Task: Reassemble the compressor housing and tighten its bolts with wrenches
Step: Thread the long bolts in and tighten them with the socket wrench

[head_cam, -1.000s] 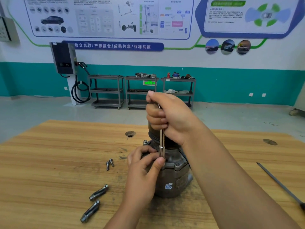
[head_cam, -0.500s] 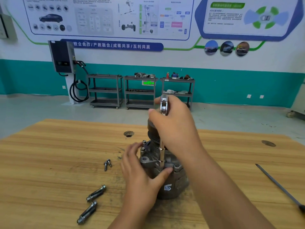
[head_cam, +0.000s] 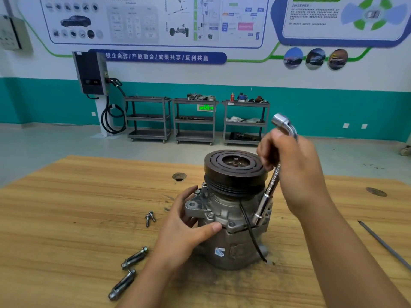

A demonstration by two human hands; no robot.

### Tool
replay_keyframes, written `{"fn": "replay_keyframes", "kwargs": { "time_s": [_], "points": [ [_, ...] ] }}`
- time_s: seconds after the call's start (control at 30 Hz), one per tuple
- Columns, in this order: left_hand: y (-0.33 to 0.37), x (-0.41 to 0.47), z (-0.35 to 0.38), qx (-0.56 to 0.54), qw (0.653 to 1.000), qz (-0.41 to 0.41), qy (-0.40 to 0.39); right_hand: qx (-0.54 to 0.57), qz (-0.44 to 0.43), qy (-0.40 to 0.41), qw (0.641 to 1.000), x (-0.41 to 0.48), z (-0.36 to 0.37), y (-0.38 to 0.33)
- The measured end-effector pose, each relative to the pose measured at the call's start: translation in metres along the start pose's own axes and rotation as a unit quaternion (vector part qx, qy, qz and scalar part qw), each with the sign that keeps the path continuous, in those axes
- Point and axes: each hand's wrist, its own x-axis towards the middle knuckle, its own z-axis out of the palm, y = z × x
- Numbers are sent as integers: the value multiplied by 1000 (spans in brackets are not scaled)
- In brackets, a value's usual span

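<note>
Nearest us, two long bolts [head_cam: 134, 257] lie loose on the wooden surface [head_cam: 66, 218], left of the work and within easy reach of the left hand. We judge that they are not yet fitted.

The compressor housing [head_cam: 231, 247] stands upright at the centre of the surface, pulley [head_cam: 234, 165] uppermost, so that the flange bolts face up toward the tool. The left hand [head_cam: 184, 238] grips the housing at its left mounting ear, with the thumb laid along the flange joint and the fingers curled round the far side. We read this hold as a brace that stops the body from turning under wrench load.

The right hand [head_cam: 298, 172] is closed round the upper shank of an L-shaped socket wrench [head_cam: 270, 190], just below the bend. The shank is tilted, and its lower socket meets the right side of the flange. The socket hides the bolt head, so we cannot confirm engagement. The grip on the shank suggests that a bolt is being run down, not given final torque.

A black wire [head_cam: 252, 236] trails down the front of the housing, just beside the socket. Take care that the wire is not pinched.

Two short bolts [head_cam: 150, 217] lie left of the housing. A slim metal rod [head_cam: 384, 244] lies well apart on the right. Beyond the surface, three shelf carts [head_cam: 193, 121] stand against the wall.
</note>
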Motion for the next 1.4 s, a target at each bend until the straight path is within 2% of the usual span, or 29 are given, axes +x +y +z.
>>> {"fn": "replay_keyframes", "kwargs": {
  "time_s": [0.23, 0.3, 0.37, 0.43, 0.47, 0.5, 0.57, 0.6, 0.63, 0.8, 0.87, 0.9, 0.93, 1.0, 1.07, 1.1, 1.13, 1.2, 1.4],
  "points": [
    [8, 3, -18, -8, 999, -30, -18, -84, -25, -50, 995, -10, 8, 7],
    [12, 7, -28, -31, 998, 3, 51, -91, -30, -47, 994, -12, 10, 8],
    [14, 13, -43, -18, 982, 18, 189, -84, -28, -39, 995, -12, 11, 9],
    [10, 23, -59, 145, 944, -30, 296, -83, -22, -36, 996, -11, 10, 10],
    [4, 30, -67, 262, 918, -74, 290, -86, -22, -38, 995, -10, 10, 11],
    [-3, 36, -73, 388, 881, -125, 242, -92, -25, -43, 995, -10, 10, 12],
    [-13, 46, -79, 580, 779, -209, 115, -100, -35, -51, 993, -8, 11, 13],
    [-18, 49, -80, 628, 742, -223, 78, -101, -38, -52, 993, -9, 11, 13],
    [-23, 51, -81, 650, 725, -220, 67, -100, -40, -51, 993, -9, 11, 13],
    [-31, 50, -88, 638, 735, -204, 108, -86, -37, -51, 994, -10, 10, 13],
    [-19, 45, -87, 639, 733, -207, 111, -80, -33, -50, 995, -9, 10, 14],
    [-9, 42, -83, 631, 743, -188, 122, -76, -32, -47, 995, -9, 10, 13],
    [4, 38, -79, 610, 765, -152, 139, -71, -31, -43, 996, -9, 10, 13],
    [32, 28, -65, 488, 855, -59, 166, -56, -30, -33, 997, -7, 9, 13],
    [58, 12, -46, 269, 954, 27, 129, -40, -25, -22, 999, -6, 7, 13],
    [68, 3, -36, 163, 980, 65, 94, -34, -22, -17, 999, -5, 7, 13],
    [75, -5, -26, 84, 990, 98, 62, -28, -18, -14, 999, -5, 6, 13],
    [77, -13, -10, 25, 990, 133, 30, -19, -8, -12, 1000, -4, 5, 14],
    [45, -19, 12, 149, 966, 168, 132, 13, 0, -3, 1000, -4, 4, 15]
  ]
}}
